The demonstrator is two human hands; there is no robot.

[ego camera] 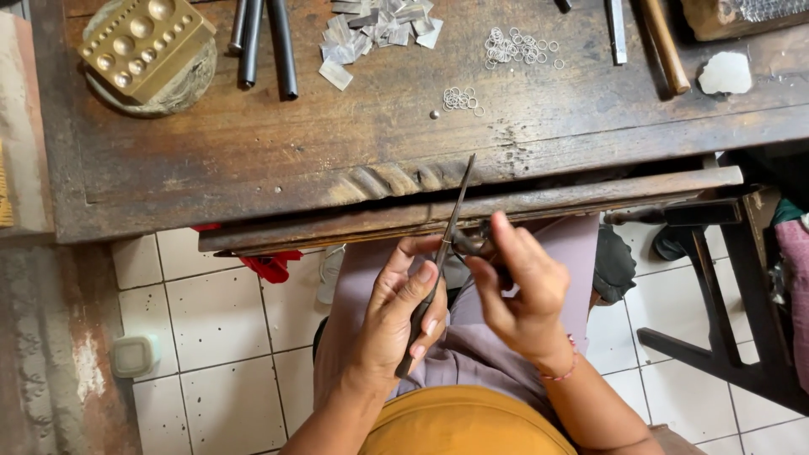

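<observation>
worn wooden workbench (253,143) above white floor tiles (211,337). left hand (396,312) closed around long slim metal tool (438,261), its tip pointing up toward bench edge. right hand (522,286) fingers curled, pinching a small dark piece (472,246) against the tool; what it is, can't tell. on bench: loose wire rings (516,46), metal scraps (379,25), brass dapping block (143,42).

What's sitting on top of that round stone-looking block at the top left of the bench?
A brass-coloured block with round hollows lies on the round base, tilted across it. It covers most of the base's top, so anything beneath it is hidden.
</observation>
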